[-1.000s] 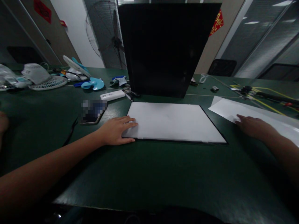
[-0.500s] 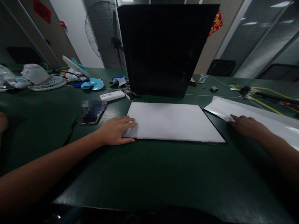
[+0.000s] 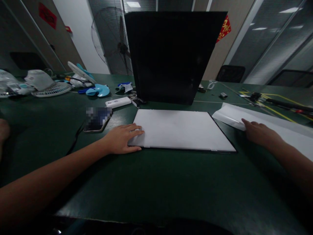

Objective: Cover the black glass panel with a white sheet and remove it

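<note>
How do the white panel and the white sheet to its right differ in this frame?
The white panel lies flat, while the white sheet curls at its left end. The panel has a dark edge along its near and right sides; the sheet shows none. The panel is wholly in frame, partly covered by the left hand, while the sheet, at the right hand, runs out of frame. Both are white.

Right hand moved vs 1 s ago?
Yes: the right hand has shifted slightly left, its fingertip now nearer the right edge of the white panel, which has stayed put.
</note>
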The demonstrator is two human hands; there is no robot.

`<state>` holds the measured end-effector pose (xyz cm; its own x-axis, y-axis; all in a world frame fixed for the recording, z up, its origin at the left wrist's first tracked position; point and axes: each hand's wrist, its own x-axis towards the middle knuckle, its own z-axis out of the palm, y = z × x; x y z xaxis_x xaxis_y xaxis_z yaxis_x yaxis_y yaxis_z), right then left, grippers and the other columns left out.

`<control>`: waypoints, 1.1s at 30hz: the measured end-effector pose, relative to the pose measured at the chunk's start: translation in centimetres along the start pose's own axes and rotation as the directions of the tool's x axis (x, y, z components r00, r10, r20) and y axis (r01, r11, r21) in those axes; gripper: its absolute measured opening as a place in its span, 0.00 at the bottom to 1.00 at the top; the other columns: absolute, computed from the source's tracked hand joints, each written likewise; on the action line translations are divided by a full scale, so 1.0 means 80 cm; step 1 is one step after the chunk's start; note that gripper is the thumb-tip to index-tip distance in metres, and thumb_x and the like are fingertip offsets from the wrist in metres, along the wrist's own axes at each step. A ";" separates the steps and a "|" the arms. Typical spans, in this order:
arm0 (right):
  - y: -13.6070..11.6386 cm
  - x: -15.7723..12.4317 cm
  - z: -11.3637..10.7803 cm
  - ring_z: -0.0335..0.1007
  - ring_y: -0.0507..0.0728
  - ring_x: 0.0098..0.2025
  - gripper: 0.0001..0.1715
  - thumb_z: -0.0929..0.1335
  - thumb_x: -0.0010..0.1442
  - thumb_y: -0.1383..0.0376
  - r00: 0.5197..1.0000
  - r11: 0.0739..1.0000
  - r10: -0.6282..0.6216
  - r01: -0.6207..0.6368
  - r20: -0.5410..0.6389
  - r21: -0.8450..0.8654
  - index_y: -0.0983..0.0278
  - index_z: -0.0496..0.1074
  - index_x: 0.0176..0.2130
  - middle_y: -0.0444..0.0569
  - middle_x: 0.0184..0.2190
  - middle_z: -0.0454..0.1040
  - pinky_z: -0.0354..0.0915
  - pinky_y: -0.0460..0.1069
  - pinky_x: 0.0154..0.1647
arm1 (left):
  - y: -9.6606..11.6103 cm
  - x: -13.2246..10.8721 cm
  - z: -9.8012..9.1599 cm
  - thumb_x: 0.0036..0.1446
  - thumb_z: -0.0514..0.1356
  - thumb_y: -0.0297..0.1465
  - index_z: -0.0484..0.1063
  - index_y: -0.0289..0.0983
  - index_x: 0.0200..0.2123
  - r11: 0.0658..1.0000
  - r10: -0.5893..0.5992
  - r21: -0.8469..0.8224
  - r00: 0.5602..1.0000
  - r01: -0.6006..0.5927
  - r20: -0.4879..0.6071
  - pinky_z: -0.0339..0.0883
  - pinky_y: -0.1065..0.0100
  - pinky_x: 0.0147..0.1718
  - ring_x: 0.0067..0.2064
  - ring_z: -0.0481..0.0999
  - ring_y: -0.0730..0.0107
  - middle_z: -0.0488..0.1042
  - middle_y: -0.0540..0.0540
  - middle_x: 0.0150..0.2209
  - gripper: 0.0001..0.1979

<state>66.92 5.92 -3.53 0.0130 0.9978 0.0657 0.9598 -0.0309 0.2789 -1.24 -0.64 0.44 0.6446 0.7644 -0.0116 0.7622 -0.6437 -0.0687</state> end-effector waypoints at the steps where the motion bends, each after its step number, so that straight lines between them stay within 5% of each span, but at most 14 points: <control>1: 0.002 0.000 -0.001 0.74 0.73 0.54 0.43 0.56 0.68 0.57 1.000 1.000 -0.003 0.003 0.007 -0.021 0.75 0.51 0.75 0.72 0.56 0.72 0.68 0.62 0.55 | 0.000 0.000 -0.001 0.64 0.56 0.57 0.62 0.44 0.70 1.000 0.000 -0.001 1.000 0.000 -0.002 0.64 0.40 0.63 0.69 0.65 0.38 0.62 0.37 0.71 0.38; 12: -0.008 -0.022 -0.037 0.72 0.71 0.56 0.37 0.56 0.69 0.59 0.981 0.994 0.112 -0.110 -0.157 0.021 0.66 0.59 0.73 0.65 0.59 0.73 0.68 0.61 0.55 | -0.003 -0.001 0.003 0.64 0.57 0.57 0.63 0.45 0.70 1.000 0.009 -0.011 1.000 -0.009 -0.024 0.65 0.40 0.63 0.69 0.65 0.39 0.63 0.38 0.71 0.38; 19: -0.061 -0.048 -0.084 0.66 0.69 0.64 0.34 0.54 0.72 0.58 0.848 0.979 0.178 -0.101 -0.499 0.177 0.67 0.65 0.70 0.64 0.60 0.73 0.61 0.60 0.67 | -0.002 -0.002 0.003 0.63 0.59 0.56 0.64 0.45 0.69 0.999 0.014 -0.040 0.999 -0.016 -0.050 0.65 0.40 0.63 0.69 0.66 0.38 0.64 0.39 0.71 0.37; 22: -0.085 -0.050 -0.093 0.71 0.69 0.59 0.33 0.58 0.72 0.54 0.866 0.954 0.102 0.054 -0.490 0.294 0.64 0.68 0.68 0.61 0.57 0.75 0.66 0.60 0.63 | -0.001 -0.002 0.001 0.63 0.58 0.56 0.64 0.45 0.69 0.999 0.010 -0.042 0.999 -0.012 -0.049 0.65 0.41 0.63 0.69 0.66 0.39 0.64 0.39 0.70 0.37; 26: -0.126 -0.054 -0.092 0.75 0.66 0.56 0.33 0.63 0.69 0.49 0.943 0.833 -0.183 0.299 -0.278 0.465 0.55 0.68 0.68 0.53 0.59 0.76 0.71 0.60 0.57 | 0.000 -0.001 -0.001 0.63 0.59 0.56 0.64 0.45 0.69 0.999 0.001 -0.044 1.000 -0.002 -0.031 0.65 0.39 0.62 0.69 0.66 0.37 0.64 0.39 0.71 0.38; 29: -0.160 -0.063 -0.089 0.74 0.65 0.57 0.31 0.62 0.70 0.47 0.896 0.737 -0.420 0.430 -0.145 0.521 0.50 0.69 0.67 0.49 0.60 0.75 0.72 0.64 0.57 | -0.001 -0.001 -0.001 0.63 0.59 0.56 0.64 0.45 0.69 0.999 -0.001 -0.044 1.000 -0.001 -0.029 0.65 0.39 0.62 0.69 0.65 0.37 0.64 0.39 0.71 0.37; 33: -0.183 -0.069 -0.090 0.72 0.65 0.59 0.31 0.61 0.70 0.45 0.854 0.685 -0.493 0.499 -0.168 0.531 0.47 0.68 0.67 0.48 0.61 0.74 0.71 0.65 0.57 | -0.001 -0.002 0.000 0.63 0.58 0.57 0.63 0.46 0.70 0.999 -0.011 -0.033 1.000 0.010 -0.015 0.64 0.40 0.63 0.70 0.64 0.38 0.63 0.40 0.71 0.38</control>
<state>50.80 0.43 -1.05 -0.5088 0.8572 0.0795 0.8125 0.5087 -0.2847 -1.37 -0.70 0.47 0.6373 0.7706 0.0037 0.7702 -0.6368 -0.0357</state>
